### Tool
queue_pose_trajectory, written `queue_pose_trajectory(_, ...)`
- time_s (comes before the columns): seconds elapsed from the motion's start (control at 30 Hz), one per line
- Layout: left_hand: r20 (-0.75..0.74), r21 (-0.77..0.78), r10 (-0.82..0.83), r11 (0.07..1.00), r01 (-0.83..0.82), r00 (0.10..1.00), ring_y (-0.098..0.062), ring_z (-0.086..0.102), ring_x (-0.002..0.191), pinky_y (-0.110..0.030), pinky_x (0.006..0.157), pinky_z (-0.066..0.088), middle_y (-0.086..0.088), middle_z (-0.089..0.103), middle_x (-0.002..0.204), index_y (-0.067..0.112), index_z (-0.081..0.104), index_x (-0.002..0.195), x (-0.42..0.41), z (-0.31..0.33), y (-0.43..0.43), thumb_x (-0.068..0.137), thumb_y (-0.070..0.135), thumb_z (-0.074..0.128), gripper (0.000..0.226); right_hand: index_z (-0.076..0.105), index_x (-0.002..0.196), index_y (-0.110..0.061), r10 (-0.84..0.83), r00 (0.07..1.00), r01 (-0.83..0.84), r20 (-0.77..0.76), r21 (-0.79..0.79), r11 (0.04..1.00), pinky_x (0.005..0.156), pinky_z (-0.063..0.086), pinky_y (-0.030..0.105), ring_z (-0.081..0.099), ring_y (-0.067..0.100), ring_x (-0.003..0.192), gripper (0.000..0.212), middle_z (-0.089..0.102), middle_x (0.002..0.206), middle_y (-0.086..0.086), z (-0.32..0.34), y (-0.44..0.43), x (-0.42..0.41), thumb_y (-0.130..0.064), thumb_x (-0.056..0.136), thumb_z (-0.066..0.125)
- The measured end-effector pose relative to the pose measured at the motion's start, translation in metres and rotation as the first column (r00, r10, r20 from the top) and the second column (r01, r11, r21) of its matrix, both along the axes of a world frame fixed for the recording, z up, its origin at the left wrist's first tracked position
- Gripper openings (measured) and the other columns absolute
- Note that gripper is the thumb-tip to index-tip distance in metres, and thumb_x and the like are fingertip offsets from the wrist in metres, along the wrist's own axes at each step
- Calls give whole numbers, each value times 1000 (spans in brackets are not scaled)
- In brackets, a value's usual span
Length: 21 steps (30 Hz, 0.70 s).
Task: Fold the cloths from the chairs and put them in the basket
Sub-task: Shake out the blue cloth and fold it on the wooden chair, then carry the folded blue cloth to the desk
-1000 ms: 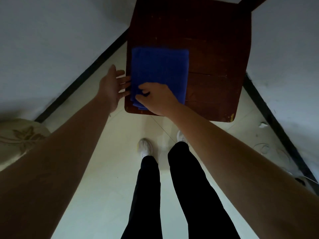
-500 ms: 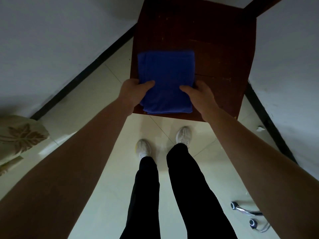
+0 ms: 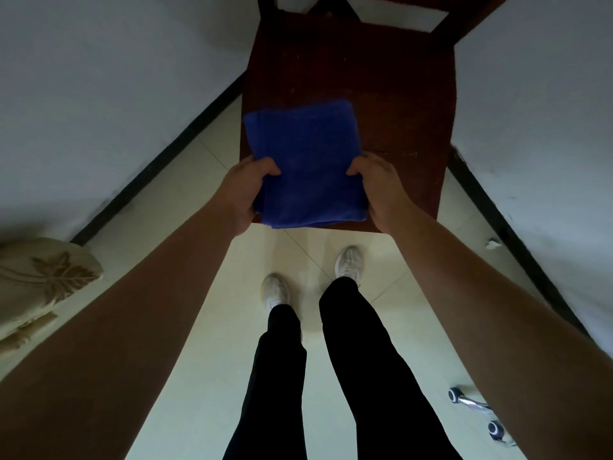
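Note:
A folded blue cloth [image 3: 308, 161] lies on the front left part of a dark wooden chair seat [image 3: 398, 104]. Its near edge overhangs the seat's front edge. My left hand [image 3: 247, 190] grips the cloth's near left side, thumb on top and fingers underneath. My right hand [image 3: 378, 187] grips the near right side the same way. No basket is in view.
The chair stands in a corner between two white walls with dark skirting. A cushion with a leaf pattern [image 3: 36, 287] sits at the left edge. A chrome wheeled base [image 3: 477, 413] shows at lower right. My legs and white shoes stand on pale floor tiles.
A second ago my right hand pressed on the cloth and my left was open beside it. Both hands now grip its near corners, and the cloth has slid toward me.

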<state>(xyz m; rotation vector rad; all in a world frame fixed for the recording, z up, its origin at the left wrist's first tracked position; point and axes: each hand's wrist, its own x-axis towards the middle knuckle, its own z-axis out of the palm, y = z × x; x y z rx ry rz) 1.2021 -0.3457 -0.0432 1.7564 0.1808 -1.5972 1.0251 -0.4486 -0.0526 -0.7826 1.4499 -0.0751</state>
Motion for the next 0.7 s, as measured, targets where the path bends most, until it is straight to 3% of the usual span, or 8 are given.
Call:
queue_pose_trajectory(0.1, -3, -118, 0, 993, 0, 1000, -23, 67, 106, -40, 84, 57, 1, 71, 115, 18, 62, 121, 3, 46, -14, 80, 9, 59, 42, 67, 103, -21, -24, 997, 27, 71, -40, 999, 87, 56, 48, 67, 28, 103, 28, 70, 113, 5, 47, -10, -1, -7, 82, 54)
queue_pose_trajectory(0.23, 28, -241, -38, 970, 44, 999, -23, 65, 110, -39, 90, 54, -2, 69, 120, 17, 60, 124, 3, 134, -49, 80, 2, 57, 46, 61, 115, -25, -48, 991, 67, 128, -147, 987, 94, 54, 51, 65, 26, 108, 42, 66, 120, 2, 135, -30, -10, -15, 74, 58)
queue_pose_trajectory(0.4, 161, -358, -99, 921, 151, 982, -22, 65, 108, -39, 85, 55, 2, 64, 122, 20, 54, 128, -15, 239, -82, 85, 3, 56, 46, 52, 129, -30, -83, 978, 142, 192, -315, 938, 95, 54, 49, 63, 24, 110, 50, 59, 127, 0, 247, -50, -34, -8, 84, 53)
queue_pose_trajectory(0.5, 253, -405, -132, 885, 229, 959, -22, 62, 108, -47, 93, 53, 7, 58, 122, 28, 48, 132, -34, 297, -93, 85, 8, 59, 51, 49, 133, -33, -130, 961, 218, 243, -379, 899, 90, 57, 49, 66, 24, 105, 52, 60, 124, -1, 309, -41, -61, -7, 87, 51)
queue_pose_trajectory(0.6, 351, -470, -219, 799, 374, 910, -17, 55, 112, -41, 92, 51, 15, 47, 123, 35, 36, 143, -71, 361, -96, 87, 11, 59, 66, 47, 134, -36, -213, 946, 308, 245, -468, 828, 88, 58, 49, 66, 23, 103, 55, 61, 123, -3, 371, -15, -100, -9, 86, 51)
queue_pose_trajectory(0.7, 404, -542, -310, 677, 498, 861, -13, 48, 110, -34, 85, 49, 9, 32, 150, 39, 26, 149, -124, 423, -96, 89, 9, 56, 73, 50, 131, -40, -360, 897, 442, 257, -541, 716, 86, 59, 46, 68, 21, 101, 55, 65, 118, -4, 430, 20, -152, -12, 84, 52)
